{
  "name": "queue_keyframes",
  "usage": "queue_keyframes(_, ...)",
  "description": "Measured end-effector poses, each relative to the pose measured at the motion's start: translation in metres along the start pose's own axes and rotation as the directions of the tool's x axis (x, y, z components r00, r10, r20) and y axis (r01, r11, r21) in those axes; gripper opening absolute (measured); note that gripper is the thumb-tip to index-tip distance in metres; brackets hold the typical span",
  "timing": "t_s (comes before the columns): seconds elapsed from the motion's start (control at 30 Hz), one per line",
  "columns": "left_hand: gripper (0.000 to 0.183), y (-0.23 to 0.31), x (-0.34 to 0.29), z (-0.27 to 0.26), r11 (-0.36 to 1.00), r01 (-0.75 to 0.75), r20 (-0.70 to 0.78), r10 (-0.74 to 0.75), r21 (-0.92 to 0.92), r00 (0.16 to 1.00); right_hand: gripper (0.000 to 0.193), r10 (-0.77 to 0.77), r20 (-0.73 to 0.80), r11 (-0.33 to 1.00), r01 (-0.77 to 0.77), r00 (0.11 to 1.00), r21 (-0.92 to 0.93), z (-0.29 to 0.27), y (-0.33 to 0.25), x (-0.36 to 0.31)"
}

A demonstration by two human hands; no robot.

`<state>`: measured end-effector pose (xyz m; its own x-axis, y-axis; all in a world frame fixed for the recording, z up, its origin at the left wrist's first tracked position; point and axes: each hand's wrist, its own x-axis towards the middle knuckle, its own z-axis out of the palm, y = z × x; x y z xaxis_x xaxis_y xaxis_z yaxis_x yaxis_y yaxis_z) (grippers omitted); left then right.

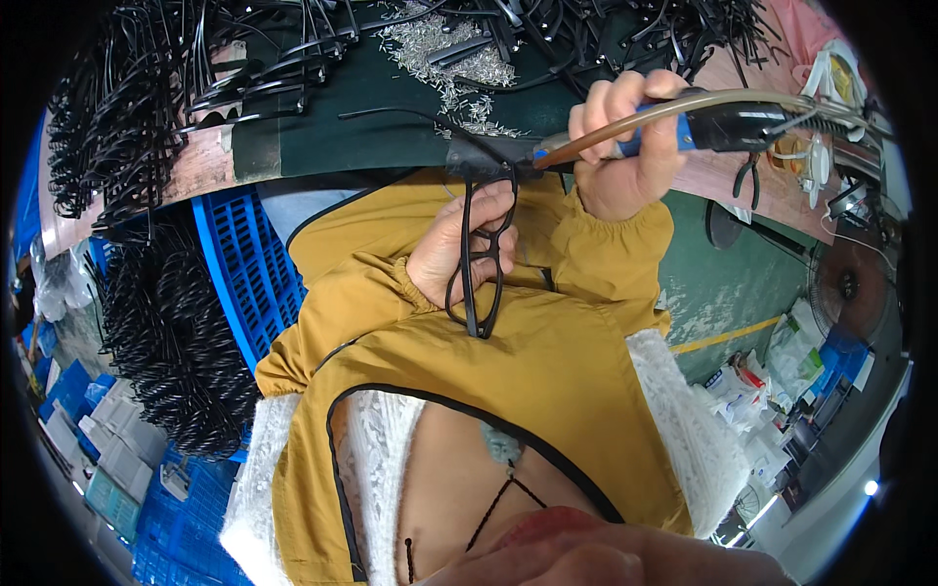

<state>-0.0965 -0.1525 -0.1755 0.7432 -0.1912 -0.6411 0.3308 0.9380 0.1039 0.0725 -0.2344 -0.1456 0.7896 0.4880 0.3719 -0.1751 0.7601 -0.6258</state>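
A black eyeglass frame stands on end at the table's near edge. One temple arm points toward me, the other stretches out over the table. My left hand is closed round the frame's rims from the left. My right hand grips a blue and black powered screwdriver, held nearly level. Its tip points left, close to the frame's hinge end; whether they touch I cannot tell. A brownish hose curves across in front of the tool and the right fingers. A dark block lies under the hinge.
Small silver screw-like pieces lie heaped on the dark green mat. Black eyeglass parts crowd the table's left, with more at the back. A blue basket stands left, pliers and a fan right.
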Motion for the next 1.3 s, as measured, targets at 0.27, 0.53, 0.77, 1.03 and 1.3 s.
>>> queue_keyframes(0.27, 0.026, -0.001, 0.0, 0.001, 0.998, 0.011, -0.063, -0.006, 0.068, 0.998, 0.013, 0.035, 0.034, 0.998, -0.033, 0.999, -0.051, 0.01, 0.005, -0.007)
queue_keyframes(0.53, 0.029, -0.001, 0.0, 0.001, 0.994, -0.016, -0.056, 0.022, 0.106, 0.998, 0.011, 0.099, 0.045, 0.995, -0.099, 0.994, 0.0, -0.001, 0.01, 0.0)
queue_keyframes(0.77, 0.058, 0.024, -0.021, -0.004, 0.98, -0.153, 0.066, 0.146, 0.123, 0.987, 0.011, -0.014, -0.09, 0.995, 0.005, 0.996, -0.104, -0.027, 0.026, 0.038)
queue_keyframes(1.03, 0.068, 0.061, -0.034, -0.002, 0.891, -0.414, 0.195, 0.38, 0.185, 0.904, 0.014, 0.081, 0.033, 0.994, -0.078, 0.996, -0.069, -0.039, 0.029, 0.033)
queue_keyframes(1.3, 0.063, 0.06, -0.031, -0.002, 0.713, -0.615, 0.19, 0.588, 0.338, 0.786, 0.015, 0.071, 0.022, 0.992, -0.068, 0.997, -0.11, -0.037, 0.03, 0.038)
